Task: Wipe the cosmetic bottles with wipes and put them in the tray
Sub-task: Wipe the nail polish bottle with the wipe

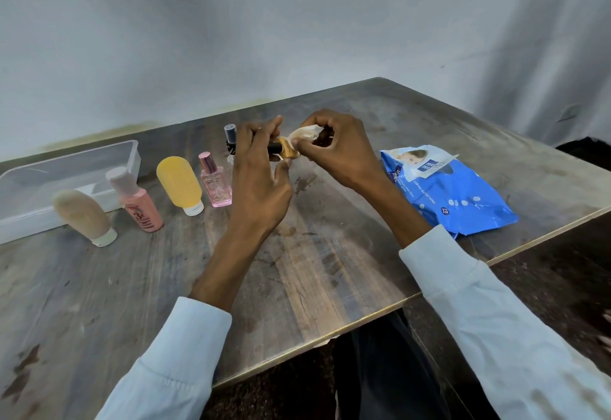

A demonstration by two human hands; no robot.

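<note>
Above the middle of the worktop [297, 270], the left hand [261, 168] grips a small bottle [281, 149] (dark body, gold cap) while the right hand [334, 151] pinches a white wipe [305, 132] against its cap. The clear tray [132, 155] sits at the far-left edge, four bottles just beside it; the blue wipes pack [456, 194] lies near the right edge.

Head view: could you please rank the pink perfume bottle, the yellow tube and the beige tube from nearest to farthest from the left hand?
From the left hand:
1. Pink perfume bottle, just to its left.
2. Yellow tube, further left.
3. Beige tube, leftmost, by the tray.
</note>
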